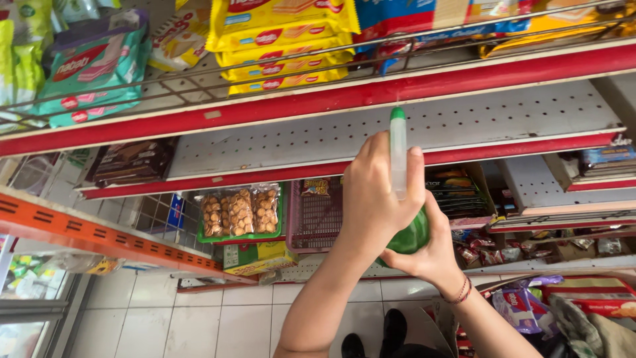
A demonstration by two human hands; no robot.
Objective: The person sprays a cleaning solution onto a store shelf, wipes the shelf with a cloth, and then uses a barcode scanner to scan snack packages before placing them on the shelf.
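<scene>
You are standing in a small grocery shop, in a snack aisle. In front of you rise red-edged white perforated metal shelves (464, 119) with wire front rails, stocked with yellow wafer packets (285, 40) and teal biscuit bags (93, 66) in stacks. Lower down sit clear bags of small round cookies (240, 212) in a green tray, brown chocolate packs (132, 162), and a pink plastic basket (317, 215). An orange steel rack beam (79, 229) runs at the left, above a white tiled floor (199, 318).

Glossy green plastic bottle (405, 232); matt perforated metal shelf (464, 122).
</scene>
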